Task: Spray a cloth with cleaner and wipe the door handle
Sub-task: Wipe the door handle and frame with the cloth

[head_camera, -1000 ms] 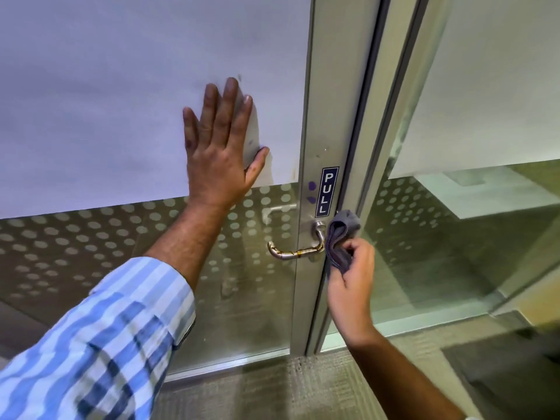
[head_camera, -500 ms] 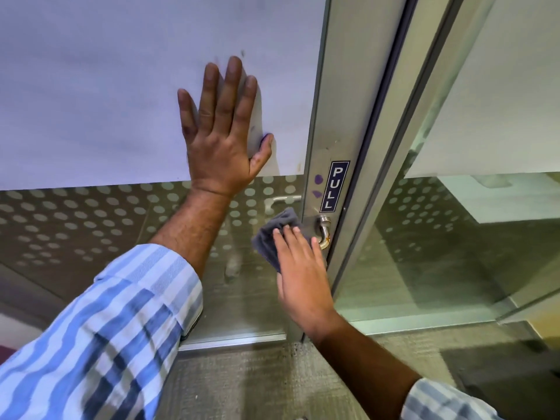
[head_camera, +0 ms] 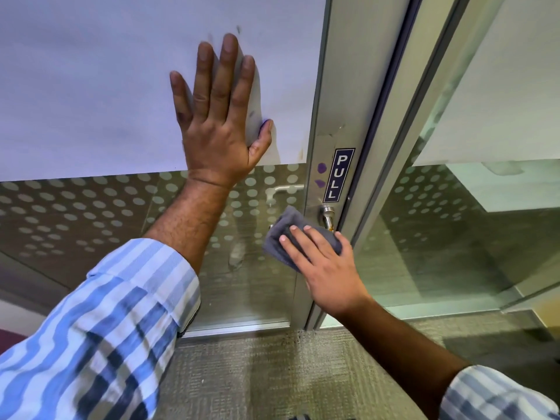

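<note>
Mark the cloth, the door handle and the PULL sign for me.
grey cloth [head_camera: 280, 230], head view, upper fold left of the fingers.
door handle [head_camera: 328, 216], head view, metal neck by the frame.
PULL sign [head_camera: 338, 174], head view, middle of the lettering.

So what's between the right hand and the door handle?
A folded grey cloth: the right hand presses it over the door handle, whose base alone shows, in the head view.

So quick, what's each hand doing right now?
Left hand: open, flat against the door panel, holding nothing.
Right hand: pressing the grey cloth over the door handle.
</note>
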Available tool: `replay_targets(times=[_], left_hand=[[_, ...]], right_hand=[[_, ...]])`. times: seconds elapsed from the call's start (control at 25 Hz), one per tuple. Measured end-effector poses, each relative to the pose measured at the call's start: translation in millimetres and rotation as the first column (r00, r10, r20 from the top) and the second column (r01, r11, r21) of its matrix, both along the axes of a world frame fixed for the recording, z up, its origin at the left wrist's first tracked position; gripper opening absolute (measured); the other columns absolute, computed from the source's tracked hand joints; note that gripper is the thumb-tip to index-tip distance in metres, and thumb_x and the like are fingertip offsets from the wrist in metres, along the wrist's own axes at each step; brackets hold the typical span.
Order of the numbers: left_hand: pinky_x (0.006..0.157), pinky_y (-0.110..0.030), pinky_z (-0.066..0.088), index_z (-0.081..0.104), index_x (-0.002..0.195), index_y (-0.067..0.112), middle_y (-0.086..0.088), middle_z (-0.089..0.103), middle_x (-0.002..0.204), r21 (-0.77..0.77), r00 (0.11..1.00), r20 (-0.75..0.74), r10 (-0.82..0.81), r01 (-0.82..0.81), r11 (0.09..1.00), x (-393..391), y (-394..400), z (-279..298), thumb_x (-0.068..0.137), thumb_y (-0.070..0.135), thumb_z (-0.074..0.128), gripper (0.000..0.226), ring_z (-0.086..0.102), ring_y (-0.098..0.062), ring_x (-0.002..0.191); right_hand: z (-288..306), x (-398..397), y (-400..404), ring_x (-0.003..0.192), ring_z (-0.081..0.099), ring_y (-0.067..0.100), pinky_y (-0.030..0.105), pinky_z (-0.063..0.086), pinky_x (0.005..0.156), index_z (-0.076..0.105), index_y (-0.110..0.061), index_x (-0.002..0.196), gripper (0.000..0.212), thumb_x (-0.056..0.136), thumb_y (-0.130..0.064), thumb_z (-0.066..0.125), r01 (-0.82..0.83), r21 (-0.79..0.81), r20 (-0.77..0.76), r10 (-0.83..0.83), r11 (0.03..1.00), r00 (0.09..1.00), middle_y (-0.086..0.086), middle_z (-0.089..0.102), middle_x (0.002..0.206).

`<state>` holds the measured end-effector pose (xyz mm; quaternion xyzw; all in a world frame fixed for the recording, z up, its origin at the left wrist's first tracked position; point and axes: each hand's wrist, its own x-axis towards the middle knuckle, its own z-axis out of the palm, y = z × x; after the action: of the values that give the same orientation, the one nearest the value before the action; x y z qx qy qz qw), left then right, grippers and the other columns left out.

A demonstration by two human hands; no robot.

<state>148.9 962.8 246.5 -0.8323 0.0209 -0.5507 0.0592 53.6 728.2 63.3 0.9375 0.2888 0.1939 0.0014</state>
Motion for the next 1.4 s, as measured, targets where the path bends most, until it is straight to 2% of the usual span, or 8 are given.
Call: replay_targets(times=[0.16, 0.32, 0.48, 0.68, 0.84, 1.0, 1.24, 1.4], left_hand=[[0.120, -0.074, 0.026, 0.047, 0.160, 0.008, -0.024, 0.047, 0.163, -0.003, 1.000, -0.003, -0.012, 0.012, 1.000, -1.9, -0.1, 1.2, 0.099, 0.055, 0.060, 0.077, 0.042, -0.050, 0.150], [0.119, -0.075, 0.025, 0.046, 0.160, 0.008, -0.025, 0.047, 0.163, 0.000, 1.000, -0.008, -0.016, 0.016, 1.000, -1.0, -0.8, 0.7, 0.100, 0.055, 0.059, 0.077, 0.042, -0.051, 0.150], [0.118, -0.076, 0.026, 0.047, 0.159, 0.007, -0.026, 0.048, 0.162, -0.008, 1.000, 0.012, -0.025, 0.025, 1.000, 1.5, -0.5, -2.0, 0.100, 0.054, 0.059, 0.076, 0.042, -0.053, 0.149], [0.117, -0.077, 0.026, 0.048, 0.158, 0.006, -0.028, 0.049, 0.161, -0.011, 0.999, 0.027, -0.037, 0.037, 0.999, 2.3, 0.8, -2.1, 0.100, 0.053, 0.059, 0.076, 0.043, -0.054, 0.148], [0.117, -0.077, 0.027, 0.049, 0.158, 0.006, -0.027, 0.049, 0.161, -0.006, 0.999, 0.016, -0.033, 0.033, 0.999, 2.0, 0.6, -0.9, 0.100, 0.053, 0.060, 0.075, 0.043, -0.053, 0.148], [0.117, -0.076, 0.027, 0.049, 0.158, 0.007, -0.025, 0.049, 0.161, -0.005, 0.999, 0.007, -0.036, 0.036, 0.999, 0.8, 0.8, -1.3, 0.100, 0.053, 0.060, 0.075, 0.044, -0.052, 0.149], [0.117, -0.076, 0.028, 0.049, 0.158, 0.007, -0.025, 0.049, 0.161, 0.001, 1.000, 0.010, -0.029, 0.029, 1.000, 0.9, 0.6, -0.1, 0.099, 0.053, 0.060, 0.076, 0.045, -0.052, 0.148], [0.117, -0.076, 0.029, 0.050, 0.158, 0.007, -0.025, 0.050, 0.161, 0.003, 0.999, 0.021, -0.029, 0.029, 1.000, 2.0, 1.7, -1.4, 0.099, 0.053, 0.060, 0.075, 0.045, -0.052, 0.148]], right_hand=[[-5.8, 12.3, -44.6, 0.148, 0.047, 0.029, 0.054, 0.047, 0.105, 0.035, -0.028, 0.164, 0.087, 0.083, -0.012, 0.061, 0.073, 0.044, -0.033, -0.071, 0.996, 0.997, 0.001, 0.043, 0.167], [-21.8, 25.9, -89.9, 0.127, 0.057, 0.037, 0.036, 0.044, 0.111, 0.050, -0.016, 0.149, 0.070, 0.081, 0.000, 0.056, 0.283, 0.484, -0.359, -0.107, 0.828, 0.927, 0.010, 0.058, 0.143], [-30.7, -6.5, -63.2, 0.124, 0.064, 0.031, 0.036, 0.047, 0.113, 0.064, -0.022, 0.135, 0.048, 0.091, -0.009, 0.048, 0.552, 0.797, -0.583, 0.070, 0.245, 0.810, 0.007, 0.069, 0.131], [-0.9, -21.1, -4.1, 0.102, 0.071, 0.027, 0.037, 0.060, 0.089, 0.062, -0.016, 0.137, 0.050, 0.096, 0.007, 0.045, 0.507, 0.633, -0.546, 0.126, -0.585, 0.828, 0.015, 0.074, 0.122], [1.1, -9.3, 7.1, 0.092, 0.069, 0.027, 0.035, 0.054, 0.073, 0.061, -0.014, 0.138, 0.039, 0.102, -0.007, 0.049, 0.445, 0.282, -0.671, 0.157, -0.850, 0.725, 0.013, 0.071, 0.119], [-7.3, -9.4, -0.2, 0.091, 0.071, 0.026, 0.037, 0.058, 0.076, 0.063, -0.017, 0.137, 0.034, 0.104, -0.022, 0.056, 0.503, 0.117, -0.739, 0.263, -0.856, 0.620, 0.011, 0.072, 0.128], [23.5, 6.8, 36.8, 0.082, 0.073, 0.024, 0.035, 0.061, 0.075, 0.063, -0.012, 0.132, 0.049, 0.098, 0.012, 0.037, 0.674, 0.460, -0.641, 0.310, -0.578, 0.702, 0.009, 0.077, 0.104], [32.6, -0.3, 58.3, 0.140, 0.056, 0.019, 0.038, 0.039, 0.123, 0.034, -0.016, 0.162, 0.076, 0.094, 0.017, 0.036, 0.693, 0.677, -0.675, 0.167, -0.249, 0.719, 0.004, 0.056, 0.156]])
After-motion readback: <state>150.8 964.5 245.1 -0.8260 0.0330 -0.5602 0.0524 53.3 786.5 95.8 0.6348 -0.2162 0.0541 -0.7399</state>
